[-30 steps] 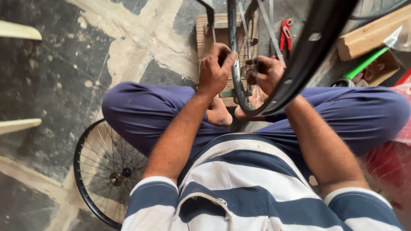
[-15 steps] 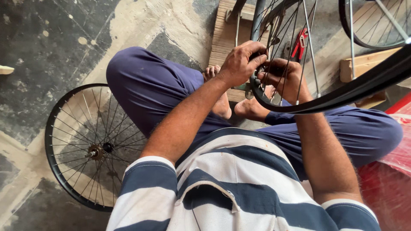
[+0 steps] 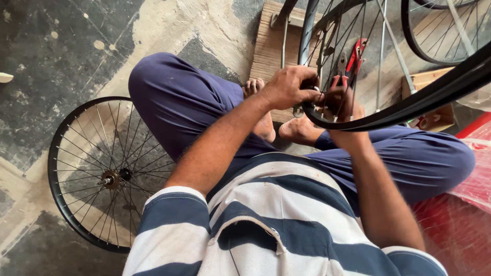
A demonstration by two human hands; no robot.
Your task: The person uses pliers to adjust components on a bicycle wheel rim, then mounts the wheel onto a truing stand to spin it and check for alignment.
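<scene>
Hands meet at the lower rim of an upright bicycle wheel (image 3: 327, 66) held over the crossed legs: left hand (image 3: 287, 87) has its grip closed around the rim, right hand (image 3: 341, 102) pinches it from behind, fingers partly hidden by spokes. Second spoked wheel (image 3: 102, 174) lies flat on the floor to the left; red-handled pliers (image 3: 353, 59) rest on a wooden board (image 3: 271, 46) beyond.

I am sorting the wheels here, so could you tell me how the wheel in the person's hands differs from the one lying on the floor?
The held wheel stands upright between the knees, gripped at its rim by the left hand and right hand; the floor wheel lies flat beside the left leg, untouched. The held wheel is cut off by the picture's edge; the floor wheel shows almost whole, hub included. Both have black rims and thin metal spokes.
</scene>
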